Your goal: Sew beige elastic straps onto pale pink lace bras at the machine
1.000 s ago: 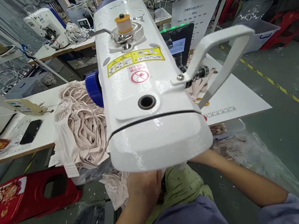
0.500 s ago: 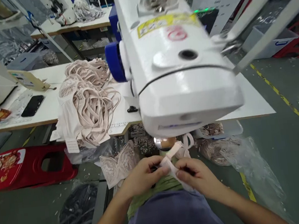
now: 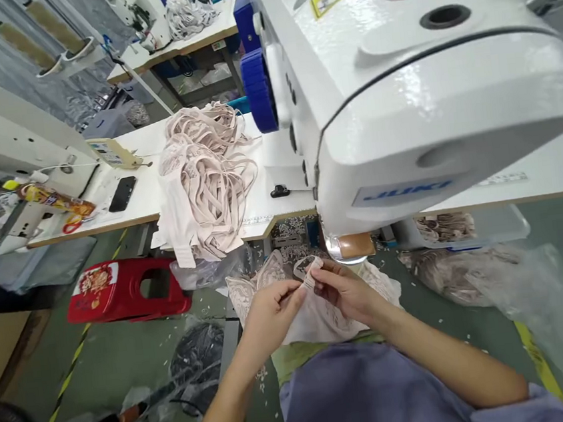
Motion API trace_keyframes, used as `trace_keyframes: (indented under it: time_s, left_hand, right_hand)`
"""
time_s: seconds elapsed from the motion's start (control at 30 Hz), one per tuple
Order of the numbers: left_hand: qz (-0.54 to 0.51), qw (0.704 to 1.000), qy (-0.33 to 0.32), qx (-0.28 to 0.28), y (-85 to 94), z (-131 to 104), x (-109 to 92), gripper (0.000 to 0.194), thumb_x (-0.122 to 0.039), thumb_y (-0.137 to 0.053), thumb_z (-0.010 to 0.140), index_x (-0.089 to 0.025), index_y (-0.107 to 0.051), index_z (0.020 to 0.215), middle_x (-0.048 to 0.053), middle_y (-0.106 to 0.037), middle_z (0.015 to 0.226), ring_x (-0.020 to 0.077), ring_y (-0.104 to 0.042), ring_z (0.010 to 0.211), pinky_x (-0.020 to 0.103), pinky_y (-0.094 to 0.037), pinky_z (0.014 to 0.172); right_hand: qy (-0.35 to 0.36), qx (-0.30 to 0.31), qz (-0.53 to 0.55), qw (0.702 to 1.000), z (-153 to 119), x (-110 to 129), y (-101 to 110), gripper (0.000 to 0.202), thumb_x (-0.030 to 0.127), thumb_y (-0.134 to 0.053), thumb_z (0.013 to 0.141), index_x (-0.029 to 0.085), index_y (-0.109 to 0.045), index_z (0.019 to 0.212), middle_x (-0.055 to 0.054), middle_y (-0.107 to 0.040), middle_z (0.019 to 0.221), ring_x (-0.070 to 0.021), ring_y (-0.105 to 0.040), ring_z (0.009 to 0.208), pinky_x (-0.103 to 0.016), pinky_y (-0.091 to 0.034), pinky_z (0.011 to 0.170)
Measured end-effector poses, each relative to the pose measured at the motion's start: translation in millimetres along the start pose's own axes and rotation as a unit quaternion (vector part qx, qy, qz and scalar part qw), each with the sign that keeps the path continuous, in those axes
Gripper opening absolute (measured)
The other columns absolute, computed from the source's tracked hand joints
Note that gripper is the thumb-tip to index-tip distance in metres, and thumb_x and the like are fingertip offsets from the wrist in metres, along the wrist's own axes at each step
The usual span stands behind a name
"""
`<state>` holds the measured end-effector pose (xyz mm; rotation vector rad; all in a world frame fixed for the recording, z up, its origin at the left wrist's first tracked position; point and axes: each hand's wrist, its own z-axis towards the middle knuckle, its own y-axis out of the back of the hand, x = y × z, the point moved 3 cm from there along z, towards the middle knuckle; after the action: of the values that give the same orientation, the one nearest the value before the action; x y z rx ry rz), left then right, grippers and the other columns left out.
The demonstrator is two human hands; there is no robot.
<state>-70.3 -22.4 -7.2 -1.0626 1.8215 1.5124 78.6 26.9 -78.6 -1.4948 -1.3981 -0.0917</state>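
A pale beige lace bra (image 3: pixel 316 323) hangs over my lap, in front of the white sewing machine (image 3: pixel 443 120). My left hand (image 3: pixel 272 311) is closed in a pinch on its strap (image 3: pixel 309 278), thumb against fingers. A few centimetres along, my right hand (image 3: pixel 346 293) pinches the same strap near its upper end, where a thin loop shows. The fingers of both hands partly cover the strap. More lace fabric lies on either side of the hands, below the machine head.
Beige bras with tangled straps (image 3: pixel 213 184) are piled on the white table (image 3: pixel 257 225), left of the machine. A phone (image 3: pixel 123 194) lies further left. A red stool (image 3: pixel 129 291) stands on the floor. At right are a clear bin (image 3: pixel 501 225) and plastic bags (image 3: pixel 536 291).
My view has shifted, so the machine looks larger and further right. Both hands have come closer together on the strap, and the bra is spread wider over my lap.
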Motion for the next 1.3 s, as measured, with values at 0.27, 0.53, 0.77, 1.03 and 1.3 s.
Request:
trace_keyframes:
  time_s: [0.27, 0.53, 0.77, 1.03, 1.3]
  left_hand:
    - [-0.182, 0.981, 0.063, -0.012, -72.4, 27, 36, 0.045, -0.061, -0.053, 0.083, -0.018, -0.059, 0.070, 0.003, -0.061, 0.066, 0.0179, -0.058, 0.065, 0.029, -0.050, 0.062]
    - [-0.176, 0.981, 0.031, -0.075, -71.1, 20, 16, 0.032, -0.048, -0.054, 0.088, -0.018, -0.065, 0.088, 0.002, -0.064, 0.075, 0.0154, -0.057, 0.068, 0.025, -0.044, 0.063]
    - [-0.099, 0.994, 0.015, -0.038, -71.5, 13, -2, 0.035, -0.043, -0.044, 0.095, -0.017, -0.068, 0.095, 0.003, -0.067, 0.074, 0.0162, -0.057, 0.064, 0.024, -0.041, 0.057]
    - [-0.033, 0.998, 0.004, -0.056, -80.9, 17, -5, 0.029, -0.032, -0.036, 0.096, -0.020, -0.058, 0.082, 0.000, -0.058, 0.068, 0.0148, -0.052, 0.062, 0.025, -0.038, 0.059]
    - [-0.049, 0.997, -0.019, -0.061, -86.3, 25, -5, 0.033, -0.042, -0.042, 0.093, -0.021, -0.049, 0.069, -0.003, -0.052, 0.060, 0.0133, -0.050, 0.058, 0.024, -0.037, 0.056]
  right_hand:
    - [0.252, -0.105, -0.346, 0.897, -9, -8, 36, 0.018, 0.036, -0.062, 0.082, 0.021, -0.071, 0.085, -0.008, -0.071, 0.088, -0.0229, -0.067, 0.085, -0.039, -0.056, 0.080]
    - [0.325, -0.097, -0.487, 0.805, -29, 11, 56, 0.023, 0.034, -0.059, 0.085, 0.024, -0.073, 0.101, -0.005, -0.065, 0.079, -0.0169, -0.059, 0.061, -0.031, -0.053, 0.060]
    - [0.274, -0.099, -0.489, 0.822, -18, 20, 42, 0.026, 0.037, -0.057, 0.086, 0.022, -0.073, 0.101, -0.007, -0.071, 0.088, -0.0173, -0.061, 0.060, -0.032, -0.052, 0.059]
    - [0.307, -0.141, -0.496, 0.800, -21, 21, 43, 0.017, 0.030, -0.058, 0.084, 0.023, -0.073, 0.086, -0.006, -0.069, 0.085, -0.0153, -0.058, 0.057, -0.030, -0.049, 0.056]
    - [0.401, -0.075, -0.589, 0.697, -34, 16, 51, 0.025, 0.026, -0.052, 0.093, 0.026, -0.076, 0.087, -0.007, -0.075, 0.093, -0.0210, -0.070, 0.086, -0.032, -0.057, 0.076]
